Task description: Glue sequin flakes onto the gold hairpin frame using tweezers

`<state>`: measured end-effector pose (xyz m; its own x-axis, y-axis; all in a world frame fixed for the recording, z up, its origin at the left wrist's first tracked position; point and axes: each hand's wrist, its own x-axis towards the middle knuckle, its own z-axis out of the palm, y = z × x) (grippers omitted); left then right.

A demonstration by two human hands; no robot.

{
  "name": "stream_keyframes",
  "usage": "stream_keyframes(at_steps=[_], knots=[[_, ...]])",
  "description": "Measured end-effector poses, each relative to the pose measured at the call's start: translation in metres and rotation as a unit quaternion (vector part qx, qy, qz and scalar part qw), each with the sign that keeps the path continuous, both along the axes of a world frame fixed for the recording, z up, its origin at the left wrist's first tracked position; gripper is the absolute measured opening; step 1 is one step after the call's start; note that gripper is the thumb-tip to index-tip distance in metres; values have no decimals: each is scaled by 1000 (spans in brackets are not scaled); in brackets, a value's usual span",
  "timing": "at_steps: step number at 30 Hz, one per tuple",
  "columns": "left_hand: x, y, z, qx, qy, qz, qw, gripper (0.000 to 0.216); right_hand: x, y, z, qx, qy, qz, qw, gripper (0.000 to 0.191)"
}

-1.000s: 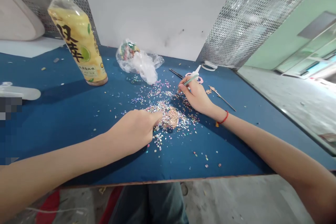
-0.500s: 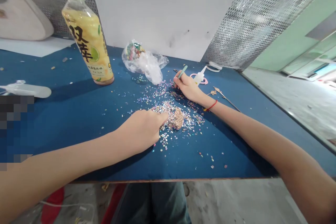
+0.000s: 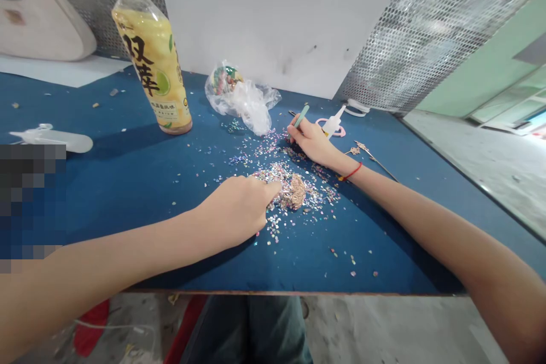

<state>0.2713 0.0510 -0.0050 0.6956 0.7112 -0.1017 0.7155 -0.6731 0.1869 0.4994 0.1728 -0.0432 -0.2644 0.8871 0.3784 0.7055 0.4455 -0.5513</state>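
Between the thumb and fingers of my left hand (image 3: 241,207) is a gold filigree ornament (image 3: 298,191), its fan-shaped end pointing right, over a heap of small glittery rhinestones (image 3: 273,173). My right hand (image 3: 313,142) is closed around green-handled tweezers (image 3: 302,116). The tweezers' tips point down at the scattered stones behind the heap and are partly hidden by my fingers. A small white glue bottle (image 3: 334,123) with a pointed nozzle lies just beyond my right hand, by a pink ring-shaped item (image 3: 338,132). Gold stemmed ornaments (image 3: 362,148) lie right of my wrist.
A tall yellow drink bottle (image 3: 156,68) stands back left. A clear plastic bag (image 3: 249,99) holding colourful pieces lies near the white back panel (image 3: 281,17). On the left are another squeeze bottle (image 3: 63,139) and a white bag (image 3: 51,17). The blue table (image 3: 205,273) ends near my lap.
The whole view has shifted slightly, so everything appears a little further right. Both hands keep their holds on the gold ornament and the tweezers, with little other movement.
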Motion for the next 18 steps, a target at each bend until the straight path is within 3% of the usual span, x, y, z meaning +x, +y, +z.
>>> stream_keyframes(at_steps=[18], knots=[[0,1,-2,8,-17,1,1000,22,2,2,-2,-2,14,24,1000,13]])
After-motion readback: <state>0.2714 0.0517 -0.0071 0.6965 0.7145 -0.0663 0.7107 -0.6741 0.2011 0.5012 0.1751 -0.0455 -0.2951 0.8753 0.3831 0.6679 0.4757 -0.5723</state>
